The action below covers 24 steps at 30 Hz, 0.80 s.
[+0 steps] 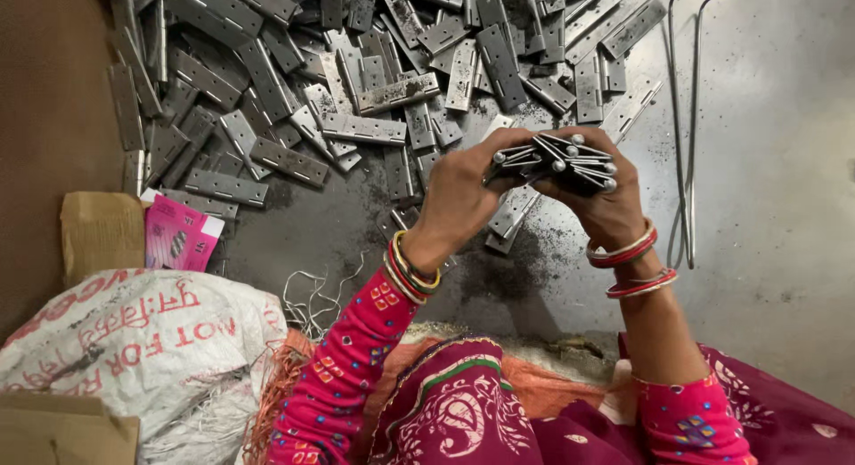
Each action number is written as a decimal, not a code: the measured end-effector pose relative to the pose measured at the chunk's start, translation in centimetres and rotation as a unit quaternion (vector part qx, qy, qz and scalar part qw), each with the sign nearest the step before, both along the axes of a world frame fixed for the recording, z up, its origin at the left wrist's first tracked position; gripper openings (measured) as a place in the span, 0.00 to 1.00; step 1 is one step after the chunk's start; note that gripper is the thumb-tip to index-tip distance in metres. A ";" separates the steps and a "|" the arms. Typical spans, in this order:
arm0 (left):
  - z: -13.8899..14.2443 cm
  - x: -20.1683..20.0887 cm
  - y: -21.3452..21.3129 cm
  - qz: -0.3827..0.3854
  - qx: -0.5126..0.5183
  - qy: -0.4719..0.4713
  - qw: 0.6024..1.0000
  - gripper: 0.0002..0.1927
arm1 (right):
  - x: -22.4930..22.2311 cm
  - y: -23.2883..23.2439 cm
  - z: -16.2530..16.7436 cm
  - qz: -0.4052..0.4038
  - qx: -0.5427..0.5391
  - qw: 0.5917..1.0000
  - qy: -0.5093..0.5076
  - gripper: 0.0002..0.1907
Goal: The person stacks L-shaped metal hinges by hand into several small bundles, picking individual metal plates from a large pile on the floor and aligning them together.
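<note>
Two hands, our left hand (459, 193) and right hand (606, 202), hold one bundle of hinges (554, 162) above the floor (784, 162), fingers clenched round its ends. We judge a loose grip could let hinges slide out and drop. Beyond lies the hinge pile (356, 82), cut off at the top edge; bundle count unclear.

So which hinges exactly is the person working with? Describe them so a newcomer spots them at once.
Start at the big pile of loose hinges spread over the grey metal floor. Just below it, the left hand and right hand meet around a bundle of hinges. Unlike the scattered flat ones, these are stacked tight, edge-on, round pin ends showing.
</note>
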<state>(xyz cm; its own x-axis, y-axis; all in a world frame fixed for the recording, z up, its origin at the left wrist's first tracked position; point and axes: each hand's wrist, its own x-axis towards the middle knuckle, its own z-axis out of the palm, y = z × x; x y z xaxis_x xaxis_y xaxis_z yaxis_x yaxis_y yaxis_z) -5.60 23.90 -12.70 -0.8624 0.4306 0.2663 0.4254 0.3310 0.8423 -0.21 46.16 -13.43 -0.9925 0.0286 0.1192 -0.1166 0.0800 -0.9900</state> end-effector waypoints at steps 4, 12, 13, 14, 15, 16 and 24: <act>-1.9 -0.3 0.6 0.002 0.029 0.200 0.979 0.39 | -0.4 -0.1 -1.3 0.012 0.090 0.996 0.012 0.37; -4.7 -2.9 1.9 -0.024 -0.151 0.010 0.988 0.26 | -1.3 -1.0 -8.9 -0.098 -0.024 0.986 -0.136 0.14; -3.7 -3.1 2.1 -0.041 -0.182 0.030 0.982 0.23 | -1.1 -1.1 -9.0 -0.122 -0.114 0.980 -0.105 0.16; -2.6 -3.2 2.5 -0.062 -0.216 0.045 0.973 0.21 | -0.9 -1.5 -9.2 -0.145 -0.206 0.965 -0.078 0.20; -1.4 -2.9 3.2 -0.053 -0.254 0.075 0.963 0.15 | -0.6 -2.1 -9.4 -0.150 -0.311 0.934 -0.091 0.20; -0.3 -2.2 4.4 -0.048 -0.290 0.104 0.950 0.08 | 0.1 -2.9 -9.7 -0.157 -0.412 0.892 -0.102 0.20; 4.4 6.3 11.9 -0.098 -0.378 0.198 0.899 0.10 | 5.4 -3.8 -12.5 -0.245 -0.641 0.727 0.022 0.30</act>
<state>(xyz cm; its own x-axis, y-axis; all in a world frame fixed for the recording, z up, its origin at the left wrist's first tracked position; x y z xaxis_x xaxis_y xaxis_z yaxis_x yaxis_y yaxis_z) 0.73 35.78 -8.31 -0.6520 0.7512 0.1031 0.7552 0.6311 0.1772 5.19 42.32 -25.97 -0.8215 0.4937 -0.2854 -0.4195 -0.8622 -0.2839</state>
